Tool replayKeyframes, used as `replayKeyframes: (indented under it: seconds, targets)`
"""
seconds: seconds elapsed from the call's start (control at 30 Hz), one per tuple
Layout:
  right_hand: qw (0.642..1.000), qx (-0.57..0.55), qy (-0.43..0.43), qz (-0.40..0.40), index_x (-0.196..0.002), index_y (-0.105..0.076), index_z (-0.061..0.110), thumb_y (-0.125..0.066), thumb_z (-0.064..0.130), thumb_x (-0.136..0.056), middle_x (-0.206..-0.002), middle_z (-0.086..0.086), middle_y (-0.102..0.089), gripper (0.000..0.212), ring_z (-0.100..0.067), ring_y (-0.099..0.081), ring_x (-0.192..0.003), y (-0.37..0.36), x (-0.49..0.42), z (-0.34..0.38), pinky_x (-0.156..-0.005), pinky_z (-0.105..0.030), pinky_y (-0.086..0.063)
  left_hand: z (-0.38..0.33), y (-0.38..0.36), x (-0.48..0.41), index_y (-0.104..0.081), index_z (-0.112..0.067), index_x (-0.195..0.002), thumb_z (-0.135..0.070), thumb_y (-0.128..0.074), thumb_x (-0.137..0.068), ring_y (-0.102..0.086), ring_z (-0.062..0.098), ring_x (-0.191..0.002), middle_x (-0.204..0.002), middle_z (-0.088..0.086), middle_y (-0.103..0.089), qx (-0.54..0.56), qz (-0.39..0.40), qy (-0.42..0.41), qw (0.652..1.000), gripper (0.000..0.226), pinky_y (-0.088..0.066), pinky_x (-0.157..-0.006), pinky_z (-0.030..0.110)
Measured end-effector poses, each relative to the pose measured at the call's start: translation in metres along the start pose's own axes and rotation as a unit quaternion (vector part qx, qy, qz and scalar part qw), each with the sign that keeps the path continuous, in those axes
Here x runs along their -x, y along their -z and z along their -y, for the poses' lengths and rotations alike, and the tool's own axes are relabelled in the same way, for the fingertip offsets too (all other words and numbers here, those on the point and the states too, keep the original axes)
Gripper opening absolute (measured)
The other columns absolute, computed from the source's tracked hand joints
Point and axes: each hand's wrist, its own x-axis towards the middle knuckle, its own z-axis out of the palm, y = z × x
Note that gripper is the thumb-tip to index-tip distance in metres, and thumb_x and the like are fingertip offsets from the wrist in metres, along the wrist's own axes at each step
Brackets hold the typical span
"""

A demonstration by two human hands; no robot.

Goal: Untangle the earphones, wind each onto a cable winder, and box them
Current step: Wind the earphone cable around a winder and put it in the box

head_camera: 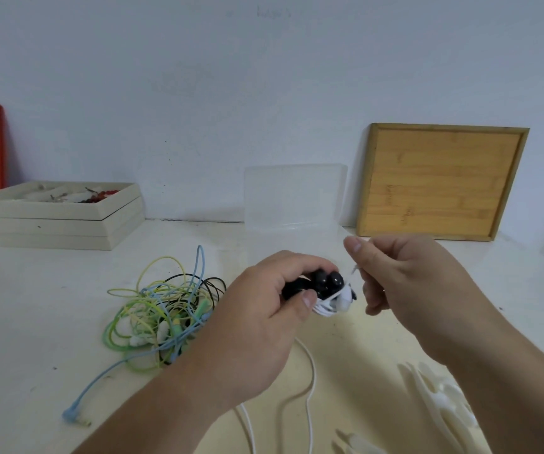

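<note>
1. Head view: the left hand [264, 326] grips a black-and-white cable winder [324, 285] between its thumb and curled fingers, above the middle of the counter [35, 322].
2. A white earphone cable [311, 371] is wrapped around the winder. Its loose length hangs down and loops over the counter toward the near edge.
3. The right hand [408, 283], just beside the winder, pinches a short end of the white cable in its curled fingers.
4. A tangle of earphones [166, 312] in green, yellow, blue and black lies left of the hands. A blue plug [74, 416] trails from it toward the near edge.
5. A clear plastic box [293, 198] stands open near the far edge, behind the hands.
6. Pale spare winders [441, 398] lie at the near right corner.
7. Along the far edge, a wooden board [441, 181] leans on the wall at the right, and stacked beige trays [58, 221] sit at the left.
</note>
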Motion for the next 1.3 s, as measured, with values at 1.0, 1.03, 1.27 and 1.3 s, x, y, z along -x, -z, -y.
replayKeyframes:
  seconds: [1.0, 1.03, 1.27, 1.3]
  targets:
    - [0.982, 0.058, 0.179, -0.001, -0.066, -0.071, 0.025, -0.073, 0.025, -0.084, -0.057, 0.015, -0.065, 0.018, -0.002, -0.059, -0.056, -0.028, 0.021, 0.012, -0.050, -0.010, -0.039, 0.000, -0.015, 0.002, -0.067, -0.033, -0.100, -0.011, -0.074, -0.081, -0.071, 0.011, -0.076, -0.082, -0.007, -0.073, -0.013, -0.114, 0.011, 0.993, 0.030, -0.057, -0.067, 0.027]
    - [0.978, 0.055, 0.198, -0.011, -0.067, -0.073, 0.028, -0.075, 0.023, -0.082, -0.061, 0.017, -0.066, 0.016, -0.002, -0.061, -0.061, -0.028, 0.022, 0.012, -0.052, -0.009, -0.039, -0.001, -0.015, 0.002, -0.070, -0.029, -0.092, -0.009, -0.072, -0.083, -0.071, 0.011, -0.075, -0.081, -0.008, -0.073, -0.021, -0.133, -0.002, 0.991, 0.022, -0.056, -0.065, 0.026]
    - [0.976, -0.127, 0.174, 0.037, -0.079, -0.078, 0.024, -0.073, 0.004, -0.084, -0.067, 0.001, -0.073, 0.021, -0.010, -0.066, -0.058, -0.023, 0.021, 0.014, -0.060, -0.021, -0.053, 0.000, -0.010, 0.000, -0.068, -0.026, -0.081, -0.011, -0.082, -0.076, -0.071, 0.013, -0.073, -0.075, -0.004, -0.072, 0.025, -0.266, -0.019, 0.963, 0.022, -0.050, -0.060, 0.013]
    - [0.974, -0.161, 0.154, 0.041, -0.077, -0.077, 0.019, -0.074, 0.003, -0.083, -0.065, -0.005, -0.072, 0.017, -0.014, -0.066, -0.057, -0.022, 0.019, 0.014, -0.059, -0.024, -0.053, -0.001, -0.010, 0.000, -0.068, -0.024, -0.080, -0.009, -0.083, -0.076, -0.071, 0.016, -0.076, -0.077, -0.003, -0.073, 0.043, -0.269, -0.024, 0.962, 0.021, -0.052, -0.062, 0.014]
